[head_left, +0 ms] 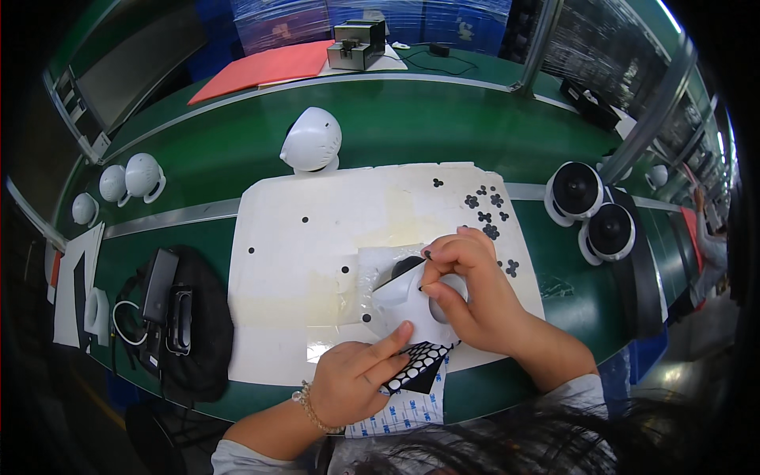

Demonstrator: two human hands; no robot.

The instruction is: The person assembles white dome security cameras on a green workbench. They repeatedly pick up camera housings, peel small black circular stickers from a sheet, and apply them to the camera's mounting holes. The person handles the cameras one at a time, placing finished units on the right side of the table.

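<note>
A white rounded housing point(404, 305) with a dark opening lies on clear plastic film in front of me. My left hand point(352, 380) stretches its index finger onto the housing's near side. Its other fingers curl over a black sheet with rows of white round spots point(418, 364). My right hand point(479, 297) is over the housing's right side, thumb and fingers pinched together. Small dark spots show at those fingertips, too small to tell apart. Below the dotted sheet lies a white backing sheet with blue print point(404, 416).
Several black round pads point(483, 210) dot the white board point(285, 285). A finished-looking white unit point(314, 138) stands beyond it. Two black-faced white units point(576, 190) are at right. Black cloth and a power adapter point(161, 285) lie at left. A metal fixture point(356, 45) sits at the back.
</note>
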